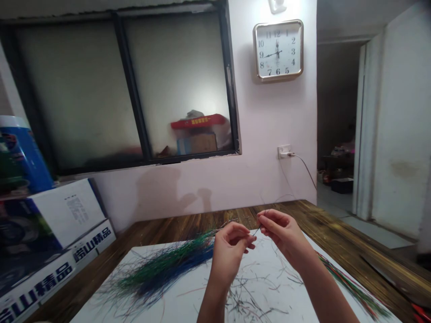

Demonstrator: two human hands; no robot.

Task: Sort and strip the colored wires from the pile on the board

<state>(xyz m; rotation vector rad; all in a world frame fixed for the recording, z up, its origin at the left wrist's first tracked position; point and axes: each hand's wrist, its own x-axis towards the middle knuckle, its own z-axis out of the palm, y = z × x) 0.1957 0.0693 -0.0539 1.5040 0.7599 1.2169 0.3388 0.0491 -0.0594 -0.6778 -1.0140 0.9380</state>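
My left hand (230, 249) and my right hand (283, 233) are raised over a white sheet (188, 296), close together. Each is closed in a pinch. A thin dark wire-like strand (257, 232) spans the small gap between their fingertips, and a fine end seems to rise above my right fingers. To the left of my left hand lies a loose bundle of thin green and blue strands (168, 262). Short dark and reddish clippings (256, 287) are scattered below my hands. Beyond my right forearm rests a second bundle of green and red strands (357, 282).
The sheet lies on a dark wooden table (303, 213) against the wall. Printed cartons (72, 215) and a blue container (28, 154) stand at the left. A red-handled object (420, 312), partly cut off, is at the lower right. A cable (305, 166) runs from a wall socket.
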